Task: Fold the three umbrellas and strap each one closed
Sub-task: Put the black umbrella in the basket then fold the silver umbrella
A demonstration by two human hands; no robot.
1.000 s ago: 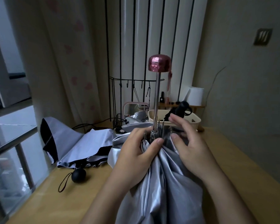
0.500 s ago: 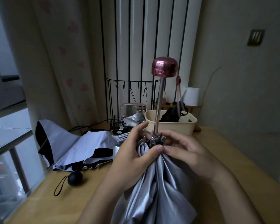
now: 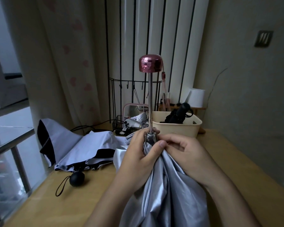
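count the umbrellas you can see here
3. A silver umbrella, gripped by the left hand and right hand; a lilac-and-black umbrella lying loose on the table, left; a folded black umbrella in the beige basket behind. Clutter may hide more.

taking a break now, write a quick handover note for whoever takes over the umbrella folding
Left hand grips the silver umbrella by its gathered canopy, just below the rib hub; right hand pinches the folds beside it. Shaft upright and extended, pink handle on top.
Lilac umbrella lies loose and unstrapped on the table. Black umbrella sits collapsed in the beige basket; strap not visible.
Done: silver canopy gathered.
Left: collapse shaft, strap it; fold and strap the lilac one; check the black one.
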